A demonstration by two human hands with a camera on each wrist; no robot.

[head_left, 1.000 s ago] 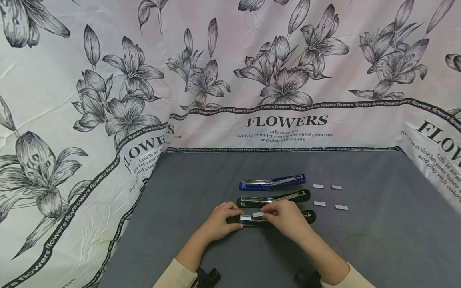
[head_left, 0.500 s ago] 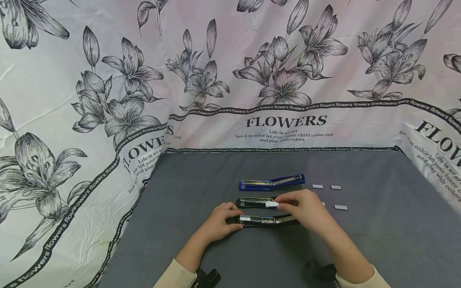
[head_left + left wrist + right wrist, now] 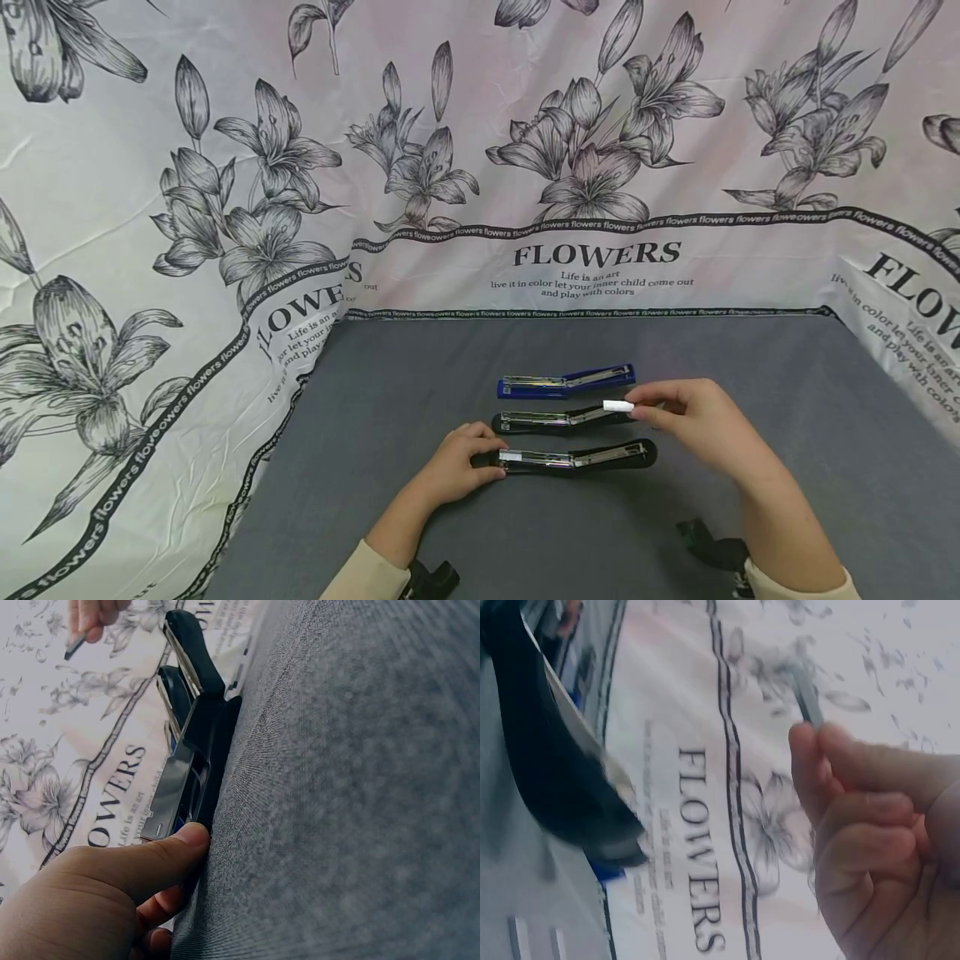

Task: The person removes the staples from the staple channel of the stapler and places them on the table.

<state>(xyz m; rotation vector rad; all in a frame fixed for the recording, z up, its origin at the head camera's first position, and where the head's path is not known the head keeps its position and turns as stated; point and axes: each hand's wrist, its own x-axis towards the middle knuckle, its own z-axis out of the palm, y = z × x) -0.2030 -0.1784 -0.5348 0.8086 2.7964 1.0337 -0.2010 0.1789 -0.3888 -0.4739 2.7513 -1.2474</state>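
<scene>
My left hand [image 3: 455, 467] grips the left end of the nearest black stapler [image 3: 611, 456], which lies opened out on the table. Its thumb [image 3: 191, 835] presses against the stapler's side in the left wrist view. A short pale piece [image 3: 512, 456] shows in the stapler's channel beside the fingers. My right hand [image 3: 701, 421] pinches a strip of staples [image 3: 618, 407] between thumb and forefinger, raised above the right end of a second black stapler [image 3: 534, 422]. The same strip [image 3: 805, 697] points away from the fingertips in the right wrist view.
A blue stapler [image 3: 532, 385], also opened out, lies behind the two black ones. Loose staple strips [image 3: 517, 939] lie on the grey cloth [image 3: 405, 375], hidden behind my right hand in the head view. Flower-printed fabric [image 3: 600, 283] borders the table.
My right hand has lifted the staple strip away from the nearest stapler and carried it rightward and farther back. The left hand has stayed in place on the stapler.
</scene>
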